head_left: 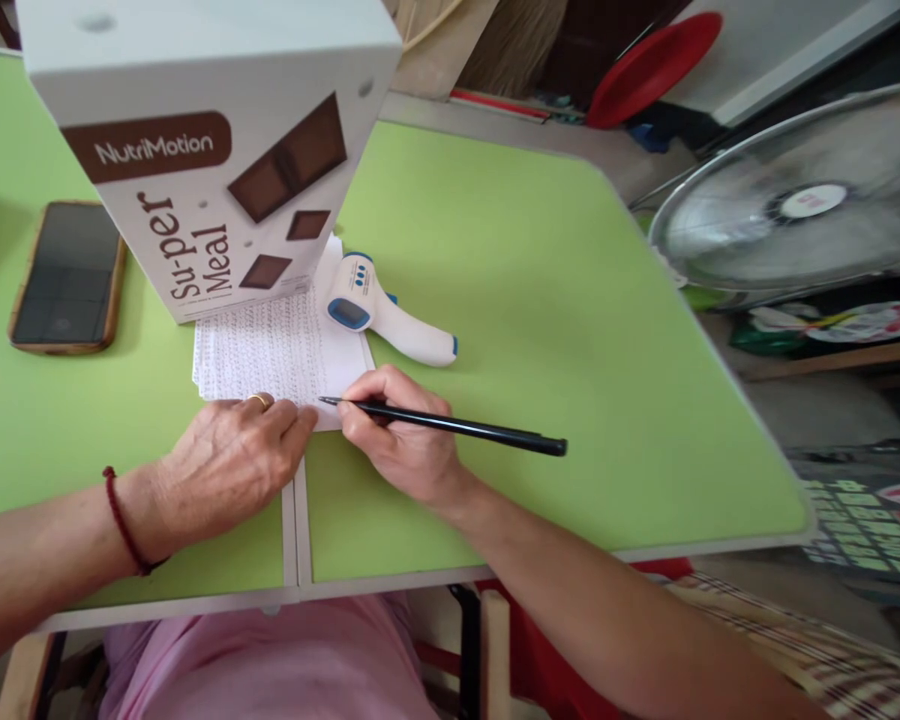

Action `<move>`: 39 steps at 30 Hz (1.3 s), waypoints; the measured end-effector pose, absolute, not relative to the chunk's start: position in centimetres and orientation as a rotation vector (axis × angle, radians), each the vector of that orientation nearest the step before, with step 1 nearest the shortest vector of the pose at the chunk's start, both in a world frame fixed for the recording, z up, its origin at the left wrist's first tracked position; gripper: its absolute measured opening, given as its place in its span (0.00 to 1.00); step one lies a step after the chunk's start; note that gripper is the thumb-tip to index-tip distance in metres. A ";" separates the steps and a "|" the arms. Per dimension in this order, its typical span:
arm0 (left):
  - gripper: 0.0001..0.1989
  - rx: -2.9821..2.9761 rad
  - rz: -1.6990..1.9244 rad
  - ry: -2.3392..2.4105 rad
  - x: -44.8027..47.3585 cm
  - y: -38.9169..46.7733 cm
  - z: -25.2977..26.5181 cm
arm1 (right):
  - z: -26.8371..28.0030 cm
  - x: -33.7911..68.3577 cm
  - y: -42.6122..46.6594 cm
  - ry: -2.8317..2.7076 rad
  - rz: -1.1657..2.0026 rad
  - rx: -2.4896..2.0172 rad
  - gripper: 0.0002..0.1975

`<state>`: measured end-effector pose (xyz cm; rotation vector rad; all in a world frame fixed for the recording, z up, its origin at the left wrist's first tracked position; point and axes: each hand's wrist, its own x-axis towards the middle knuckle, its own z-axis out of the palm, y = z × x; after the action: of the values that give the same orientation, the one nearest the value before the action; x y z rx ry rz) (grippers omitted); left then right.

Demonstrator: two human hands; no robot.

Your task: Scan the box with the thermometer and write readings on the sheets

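A stack of white paper sheets (262,350) covered in small handwriting lies on the green table. My left hand (229,455) rests palm down on its lower edge, fingers loosely bent and holding nothing; the fingertips are partly hidden. Pinched in my right hand (409,440) is a black pen (465,426), its tip at the sheet near the last written lines. A white and blue infrared thermometer (390,315) lies across the paper's right edge. At the sheet's far end stands a tall white NutriMotion Super Meal box (217,215), covering part of the paper.
Left of the box, a smartphone (67,275) in a brown case lies on the green table (570,350). Beyond the table's right edge is a fan (802,205) with a round wire guard. A red round object (652,70) is at the back.
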<state>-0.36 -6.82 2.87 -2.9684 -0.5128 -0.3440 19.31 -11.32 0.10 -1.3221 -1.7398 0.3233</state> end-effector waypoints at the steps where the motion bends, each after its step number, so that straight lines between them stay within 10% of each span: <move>1: 0.09 -2.967 -0.354 -0.512 -0.4 -6.8 2.8 | 0.1 19.3 -11.3 -1.744 0.332 -1.316 0.07; 39: 0.11 -2.946 -0.298 -0.536 -0.5 -6.6 2.8 | -0.2 19.6 -11.3 -1.631 0.328 -1.349 0.06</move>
<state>-0.49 -6.55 2.83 -2.9456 -0.5358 -0.2976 19.59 -11.32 -0.19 -1.3493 -1.6312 0.3279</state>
